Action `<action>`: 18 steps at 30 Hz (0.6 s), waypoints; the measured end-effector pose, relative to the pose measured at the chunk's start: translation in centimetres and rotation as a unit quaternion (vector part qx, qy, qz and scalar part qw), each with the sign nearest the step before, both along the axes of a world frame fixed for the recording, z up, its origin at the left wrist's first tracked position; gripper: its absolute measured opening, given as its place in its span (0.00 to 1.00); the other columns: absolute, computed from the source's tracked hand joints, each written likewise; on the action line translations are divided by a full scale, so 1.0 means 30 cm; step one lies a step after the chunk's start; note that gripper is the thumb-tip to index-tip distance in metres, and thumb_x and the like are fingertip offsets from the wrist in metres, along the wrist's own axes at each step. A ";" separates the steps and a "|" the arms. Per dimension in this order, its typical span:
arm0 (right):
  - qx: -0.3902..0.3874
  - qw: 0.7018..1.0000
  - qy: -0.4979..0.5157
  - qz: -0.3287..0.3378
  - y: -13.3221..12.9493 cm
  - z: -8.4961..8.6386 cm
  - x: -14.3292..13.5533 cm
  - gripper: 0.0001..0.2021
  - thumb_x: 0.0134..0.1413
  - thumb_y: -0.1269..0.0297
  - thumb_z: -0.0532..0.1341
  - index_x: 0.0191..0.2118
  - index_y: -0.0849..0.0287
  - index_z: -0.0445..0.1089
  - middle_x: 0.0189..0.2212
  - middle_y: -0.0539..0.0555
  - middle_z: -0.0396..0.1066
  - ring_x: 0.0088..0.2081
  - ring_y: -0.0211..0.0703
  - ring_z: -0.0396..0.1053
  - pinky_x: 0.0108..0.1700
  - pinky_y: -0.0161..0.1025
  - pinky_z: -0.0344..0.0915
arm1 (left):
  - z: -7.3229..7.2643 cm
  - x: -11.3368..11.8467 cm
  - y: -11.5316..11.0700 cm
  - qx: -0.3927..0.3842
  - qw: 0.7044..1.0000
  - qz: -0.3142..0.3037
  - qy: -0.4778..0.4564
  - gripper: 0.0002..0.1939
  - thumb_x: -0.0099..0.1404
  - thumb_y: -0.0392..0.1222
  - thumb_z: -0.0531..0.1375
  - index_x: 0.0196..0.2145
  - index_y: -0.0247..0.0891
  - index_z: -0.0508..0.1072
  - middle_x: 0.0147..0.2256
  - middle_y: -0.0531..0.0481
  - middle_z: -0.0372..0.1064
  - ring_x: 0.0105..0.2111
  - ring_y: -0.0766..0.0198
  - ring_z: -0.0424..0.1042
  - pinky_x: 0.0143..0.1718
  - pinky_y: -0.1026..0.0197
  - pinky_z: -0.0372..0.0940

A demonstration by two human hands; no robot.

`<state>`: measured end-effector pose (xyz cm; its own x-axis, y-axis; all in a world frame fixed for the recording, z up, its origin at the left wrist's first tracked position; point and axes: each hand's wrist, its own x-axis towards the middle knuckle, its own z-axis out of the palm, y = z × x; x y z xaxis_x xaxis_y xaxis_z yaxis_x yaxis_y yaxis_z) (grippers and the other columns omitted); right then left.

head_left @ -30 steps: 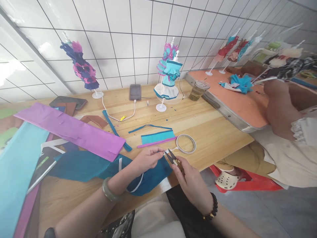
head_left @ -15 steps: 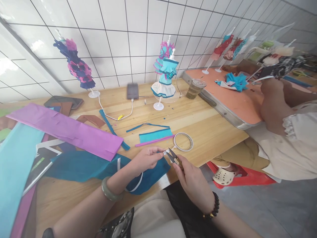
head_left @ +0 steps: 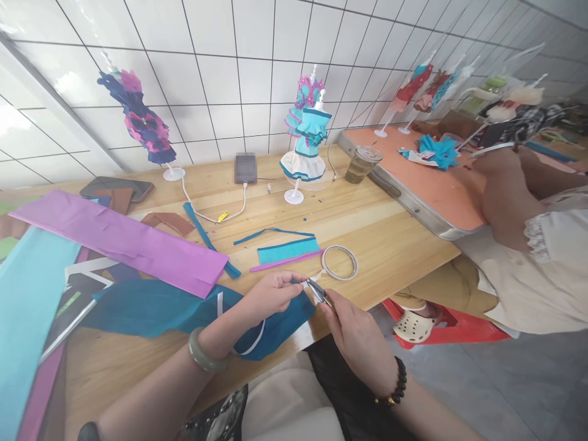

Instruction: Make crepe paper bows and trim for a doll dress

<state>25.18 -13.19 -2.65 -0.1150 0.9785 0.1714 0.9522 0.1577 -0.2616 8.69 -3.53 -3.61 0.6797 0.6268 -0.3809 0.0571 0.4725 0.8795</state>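
Observation:
My right hand (head_left: pixel 356 334) grips small thread snips (head_left: pixel 320 292), whose blades are together and point at my left fingertips. A narrow white tape end (head_left: pixel 315 282) is pinched in my left hand (head_left: pixel 273 299) and runs toward the tape roll (head_left: pixel 340 263) lying just beyond. Dark teal fabric (head_left: pixel 179 306) spreads beneath my left forearm, with white strips on it. Behind my hands lie a turquoise piece (head_left: pixel 288 250) with a teal edge, a thin purple strip (head_left: pixel 285 261) and a narrow teal strip (head_left: pixel 271 231).
Purple fabric (head_left: pixel 119 242) and light blue fabric (head_left: pixel 34 306) cover the left side. Small dress stands (head_left: pixel 294 196) and a drink cup (head_left: pixel 362 164) are at the back. Another person's arm (head_left: pixel 508 187) rests by the orange-topped table (head_left: pixel 441 196) at the right.
The snips' blades, apart before, have closed near my left fingertips. The other person's arm at the right has shifted slightly left. My left hand has stayed in place.

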 end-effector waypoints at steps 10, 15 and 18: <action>0.000 1.000 0.015 0.003 -0.003 -0.013 0.007 0.14 0.62 0.63 0.45 0.45 0.62 0.63 0.36 0.59 0.74 0.35 0.45 0.73 0.34 0.39 0.70 | -0.031 -0.004 0.005 0.001 1.000 0.002 -0.003 0.18 0.56 0.47 0.59 0.40 0.32 0.67 0.14 0.64 0.43 0.12 0.77 0.42 0.15 0.69 0.36; -0.015 0.998 0.059 -0.010 -0.002 -0.017 0.009 0.15 0.61 0.61 0.46 0.47 0.62 0.62 0.38 0.59 0.74 0.36 0.45 0.73 0.35 0.39 0.70 | -0.011 -0.003 0.004 0.000 1.000 0.007 0.005 0.18 0.55 0.49 0.59 0.38 0.32 0.67 0.14 0.64 0.43 0.12 0.77 0.42 0.14 0.69 0.37; -0.022 0.997 0.076 -0.017 -0.003 -0.019 0.010 0.16 0.61 0.59 0.47 0.48 0.62 0.60 0.38 0.60 0.73 0.37 0.46 0.73 0.36 0.41 0.70 | -0.001 -0.001 0.003 0.003 1.000 0.002 0.005 0.18 0.55 0.49 0.59 0.38 0.31 0.68 0.13 0.65 0.43 0.12 0.77 0.41 0.14 0.69 0.36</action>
